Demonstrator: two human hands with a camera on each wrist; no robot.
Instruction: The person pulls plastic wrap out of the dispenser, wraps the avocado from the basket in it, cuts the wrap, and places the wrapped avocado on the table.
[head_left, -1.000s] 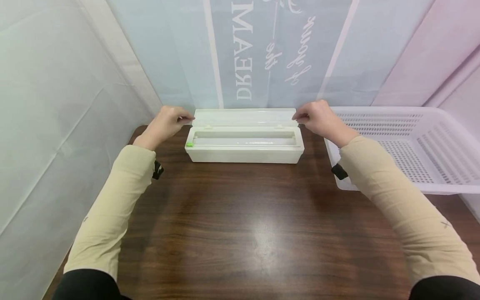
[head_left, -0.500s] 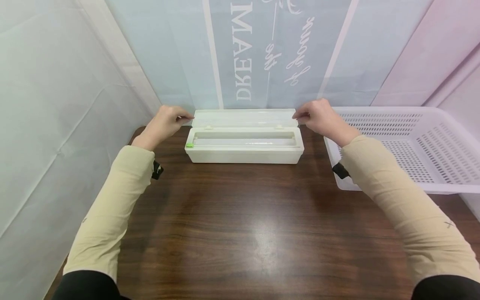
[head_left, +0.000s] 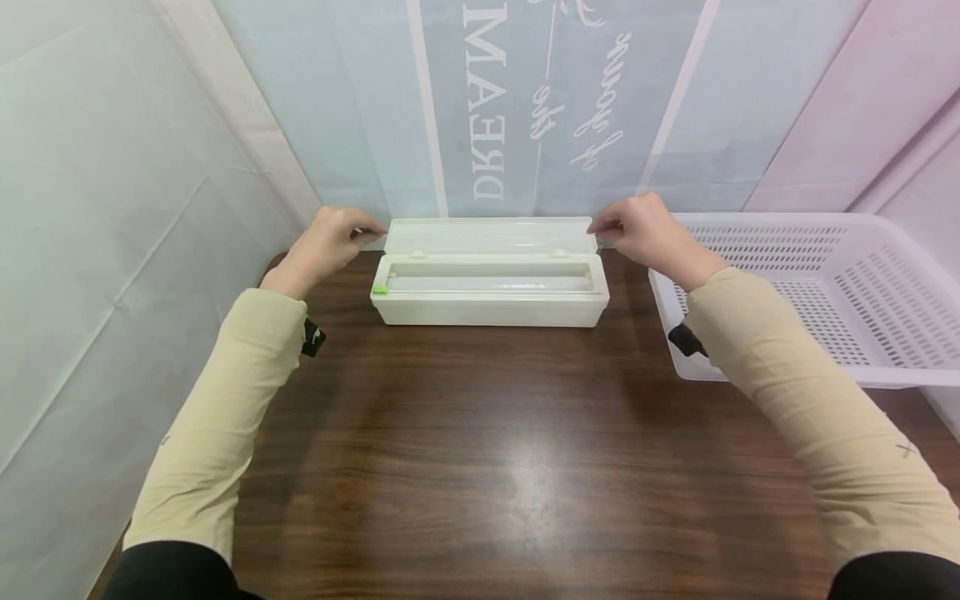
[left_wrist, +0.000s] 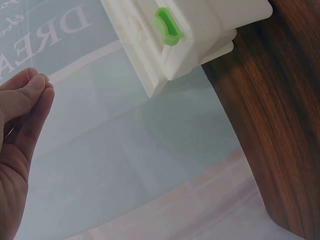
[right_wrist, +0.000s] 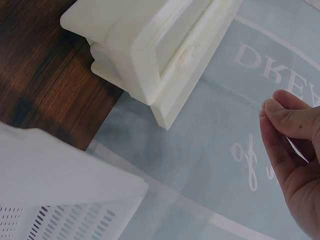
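A white cling film dispenser (head_left: 491, 312) stands at the back of the table, its lid (head_left: 491, 236) swung up behind it. A green slider (left_wrist: 167, 26) sits at its left end. My left hand (head_left: 333, 242) is by the lid's left end, thumb and fingers pinching clear cling film (left_wrist: 31, 42), which shows as thin creased lines in the left wrist view. By the lid's right end, my right hand (head_left: 641, 233) has its thumb and fingertips pressed together. Film between those fingertips is too transparent to make out. Both hands are raised apart from the dispenser in the wrist views.
A white perforated basket (head_left: 678, 367) stands on the right, partly under my right forearm. The dark wooden table (head_left: 480, 467) extends in front of the dispenser. A light blue printed cloth (head_left: 360, 108) hangs directly behind, and a pale sheet (head_left: 112, 208) borders the left side.
My right hand has shifted slightly up and to the right. My left hand has risen a little. The dispenser stays in place with its lid up.
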